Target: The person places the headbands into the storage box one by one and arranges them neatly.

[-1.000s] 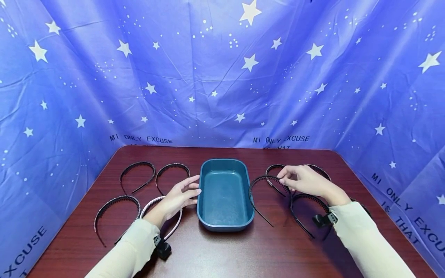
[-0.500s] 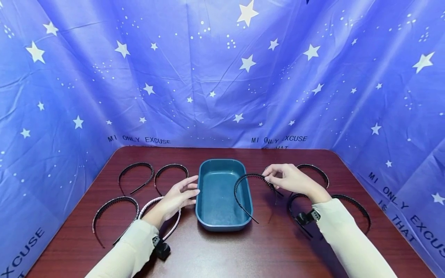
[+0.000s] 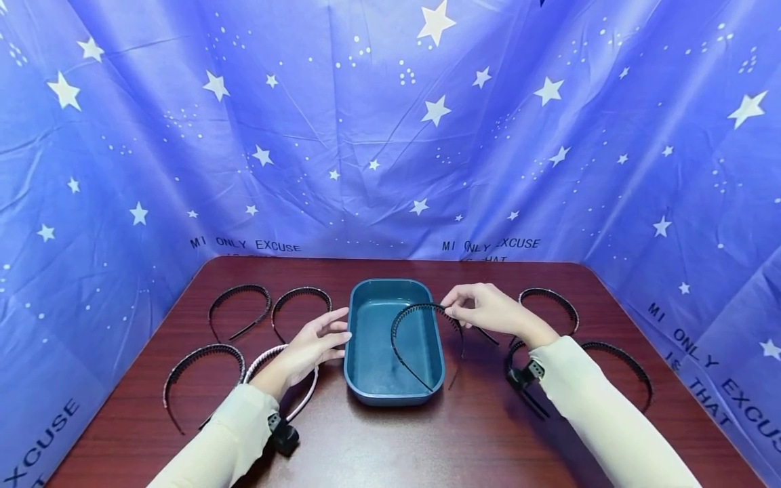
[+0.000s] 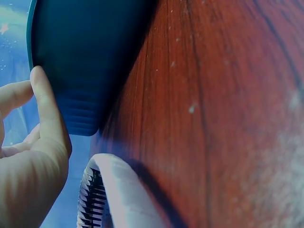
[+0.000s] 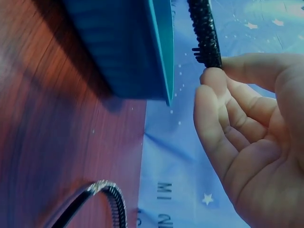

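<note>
My right hand (image 3: 491, 313) pinches a black toothed headband (image 3: 410, 308) between thumb and fingertips. The band hangs over the right rim of a blue-green rectangular tub (image 3: 395, 398), its legs pointing down. In the right wrist view, the headband's end (image 5: 205, 33) stands above the pinching fingers, beside the tub wall (image 5: 118, 52). My left hand (image 3: 305, 352) touches the tub's left side with fairly straight fingers. Under that wrist lies a pale pink headband (image 3: 303, 404), also close by in the left wrist view, where its white outer band (image 4: 121, 190) shows. The tub's inside looks bare.
Black headbands lie left of the tub: one at the back (image 3: 241, 289), one nearer it (image 3: 303, 291), one in front (image 3: 204, 350). On the right are a back headband (image 3: 549, 293), a front headband (image 3: 628, 359) and others partly hidden by my arm. A starry curtain (image 3: 390, 122) surrounds the table.
My right hand has carried the black headband leftward, from beside the tub to over its right rim. The left hand stays at the tub's side.
</note>
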Action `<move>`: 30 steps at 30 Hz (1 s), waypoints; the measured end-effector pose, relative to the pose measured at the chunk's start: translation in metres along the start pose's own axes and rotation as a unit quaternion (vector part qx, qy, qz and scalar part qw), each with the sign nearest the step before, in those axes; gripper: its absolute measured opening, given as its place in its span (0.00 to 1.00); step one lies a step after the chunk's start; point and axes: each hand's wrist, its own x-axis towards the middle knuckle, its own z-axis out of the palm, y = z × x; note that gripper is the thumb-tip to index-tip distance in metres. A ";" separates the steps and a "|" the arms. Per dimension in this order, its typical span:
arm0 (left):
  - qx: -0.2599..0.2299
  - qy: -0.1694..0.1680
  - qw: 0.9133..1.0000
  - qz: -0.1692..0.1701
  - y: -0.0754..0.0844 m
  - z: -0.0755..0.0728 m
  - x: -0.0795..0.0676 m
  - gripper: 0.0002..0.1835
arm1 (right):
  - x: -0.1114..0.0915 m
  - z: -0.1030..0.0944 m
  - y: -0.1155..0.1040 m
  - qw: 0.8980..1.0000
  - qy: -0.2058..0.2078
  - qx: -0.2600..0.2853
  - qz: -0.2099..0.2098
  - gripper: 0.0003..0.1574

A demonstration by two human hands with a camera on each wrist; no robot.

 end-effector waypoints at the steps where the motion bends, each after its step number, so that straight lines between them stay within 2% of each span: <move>1: 0.000 0.000 1.000 0.000 0.000 0.000 0.000 0.36 | 0.003 0.000 -0.003 1.000 -0.006 0.003 0.000 0.09; 16: 0.004 0.000 1.000 -0.002 0.000 -0.001 0.001 0.36 | 0.041 0.000 -0.021 0.996 -0.087 0.012 -0.010 0.09; 30: 0.011 0.000 1.000 0.004 0.000 -0.001 0.001 0.35 | 0.064 0.018 -0.025 0.991 -0.131 0.009 0.015 0.07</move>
